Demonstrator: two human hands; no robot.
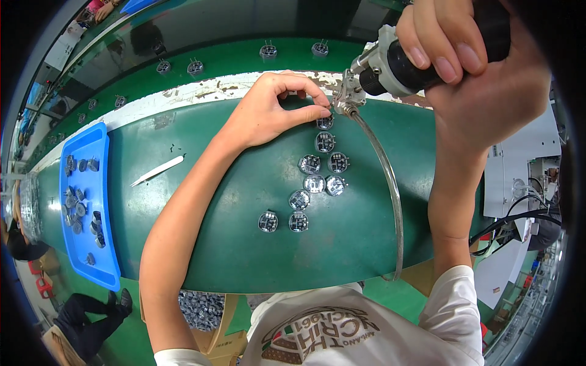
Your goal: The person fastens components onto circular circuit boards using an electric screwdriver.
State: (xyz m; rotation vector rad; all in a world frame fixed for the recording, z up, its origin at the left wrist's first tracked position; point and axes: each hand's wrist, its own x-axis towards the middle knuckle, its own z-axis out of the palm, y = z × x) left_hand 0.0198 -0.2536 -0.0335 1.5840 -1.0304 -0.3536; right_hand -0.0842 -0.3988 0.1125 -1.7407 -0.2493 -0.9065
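Near the far edge of the green table, my left hand [274,110] is closed, thumb and forefinger pinched at the far side of a small round electronic part [325,122]. The fingertips partly cover that part. High at the right, my right hand [470,55] wraps around a black-and-grey hand tool [390,67]. The tool's metal head [349,91] sits just right of my left fingertips, and a clear hose [384,158] curves from it toward the table's front edge. Several more round parts [314,183] lie in a staggered line below, circuit faces up.
White-handled tweezers [157,171] lie left of my left forearm, near dark scraps. A blue tray [113,244] at the left holds several round parts. Beyond the chipped white ledge [207,91], a green strip carries more parts [268,51]. Machinery with cables [525,183] stands at right.
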